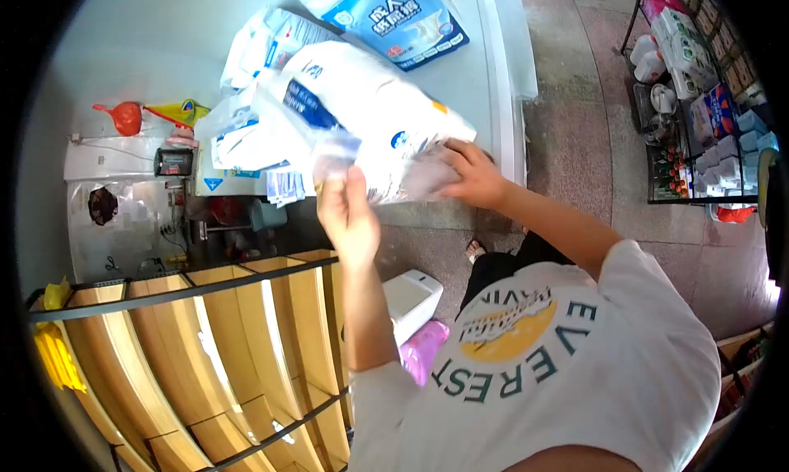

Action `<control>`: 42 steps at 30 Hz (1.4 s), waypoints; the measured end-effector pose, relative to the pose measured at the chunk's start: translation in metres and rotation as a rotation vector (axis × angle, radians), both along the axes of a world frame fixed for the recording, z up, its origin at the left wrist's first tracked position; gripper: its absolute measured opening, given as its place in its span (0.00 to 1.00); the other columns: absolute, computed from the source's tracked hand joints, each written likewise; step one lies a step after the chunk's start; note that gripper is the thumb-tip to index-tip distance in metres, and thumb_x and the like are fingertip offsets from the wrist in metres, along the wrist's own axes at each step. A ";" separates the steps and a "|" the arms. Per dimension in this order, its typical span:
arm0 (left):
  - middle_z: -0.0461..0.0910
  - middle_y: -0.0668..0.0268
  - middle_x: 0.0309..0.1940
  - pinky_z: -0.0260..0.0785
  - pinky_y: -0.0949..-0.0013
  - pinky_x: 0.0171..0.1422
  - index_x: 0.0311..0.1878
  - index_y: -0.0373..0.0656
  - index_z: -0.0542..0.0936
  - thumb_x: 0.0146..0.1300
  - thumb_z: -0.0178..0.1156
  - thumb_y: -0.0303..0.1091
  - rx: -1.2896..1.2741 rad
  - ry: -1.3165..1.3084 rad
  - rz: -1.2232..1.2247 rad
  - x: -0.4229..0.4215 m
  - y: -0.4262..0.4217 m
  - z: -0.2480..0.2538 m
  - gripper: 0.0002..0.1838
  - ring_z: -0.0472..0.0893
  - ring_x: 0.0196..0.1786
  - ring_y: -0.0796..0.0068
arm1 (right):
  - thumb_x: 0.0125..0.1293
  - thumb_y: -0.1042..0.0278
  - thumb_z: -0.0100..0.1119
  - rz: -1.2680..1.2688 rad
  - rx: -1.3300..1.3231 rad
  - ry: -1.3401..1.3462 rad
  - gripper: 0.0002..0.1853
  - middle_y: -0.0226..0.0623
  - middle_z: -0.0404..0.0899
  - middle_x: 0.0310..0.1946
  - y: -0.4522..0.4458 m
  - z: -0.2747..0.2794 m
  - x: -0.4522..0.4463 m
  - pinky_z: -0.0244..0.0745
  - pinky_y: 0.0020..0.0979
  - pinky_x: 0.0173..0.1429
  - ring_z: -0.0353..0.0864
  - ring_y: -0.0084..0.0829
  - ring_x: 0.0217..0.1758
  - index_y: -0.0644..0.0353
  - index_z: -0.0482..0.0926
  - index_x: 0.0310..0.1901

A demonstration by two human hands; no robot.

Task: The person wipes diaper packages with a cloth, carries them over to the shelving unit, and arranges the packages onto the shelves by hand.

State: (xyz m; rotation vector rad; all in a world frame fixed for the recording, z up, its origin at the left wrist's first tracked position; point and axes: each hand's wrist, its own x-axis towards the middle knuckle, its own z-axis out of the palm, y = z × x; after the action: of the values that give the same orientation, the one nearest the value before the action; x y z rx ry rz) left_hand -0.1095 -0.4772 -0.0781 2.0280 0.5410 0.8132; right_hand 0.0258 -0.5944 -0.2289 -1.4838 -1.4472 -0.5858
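Observation:
A white plastic pack of adult diapers with a dark blue label lies tilted over a white surface in front of me. My left hand is closed, thumb and fingers pinching crinkled clear plastic at the pack's near left end. At the near right end, my right hand grips the pack, its fingers curled over a greyish see-through part. Behind it stands a blue and white diaper pack. More white plastic packaging is bunched on the left, partly covered by the held pack.
The white chest-like top carries the packs. Empty-looking wooden shelving with black rails fills the lower left. A white bin and a pink bag sit on the floor. A stocked rack stands at right.

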 end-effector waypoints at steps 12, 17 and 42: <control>0.65 0.44 0.60 0.50 0.59 0.67 0.37 0.38 0.79 0.56 0.62 0.28 0.095 0.018 -0.464 0.000 -0.007 0.031 0.06 0.63 0.65 0.55 | 0.61 0.75 0.56 0.108 0.181 0.997 0.17 0.36 0.76 0.44 -0.056 0.091 0.114 0.70 0.26 0.50 0.74 0.24 0.47 0.60 0.68 0.52; 0.65 0.49 0.61 0.51 0.59 0.67 0.33 0.39 0.78 0.54 0.62 0.25 0.382 0.061 -0.367 -0.012 0.056 0.036 0.04 0.61 0.67 0.60 | 0.55 0.77 0.57 0.242 0.161 0.355 0.17 0.35 0.75 0.44 -0.048 0.177 0.097 0.68 0.29 0.53 0.75 0.31 0.48 0.56 0.73 0.49; 0.77 0.71 0.30 0.55 0.70 0.43 0.33 0.44 0.82 0.45 0.70 0.32 0.993 0.120 0.087 -0.013 -0.051 0.025 0.10 0.72 0.33 0.73 | 0.58 0.69 0.57 -0.009 0.032 0.127 0.13 0.38 0.75 0.38 0.002 0.140 0.165 0.73 0.29 0.43 0.77 0.31 0.40 0.54 0.76 0.46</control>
State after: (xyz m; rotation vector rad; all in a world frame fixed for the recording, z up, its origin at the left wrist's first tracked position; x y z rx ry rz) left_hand -0.1230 -0.5281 -0.0529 2.9811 0.3005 1.1580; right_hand 0.1909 -0.5919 -0.0893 -1.4763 -1.3276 -0.5085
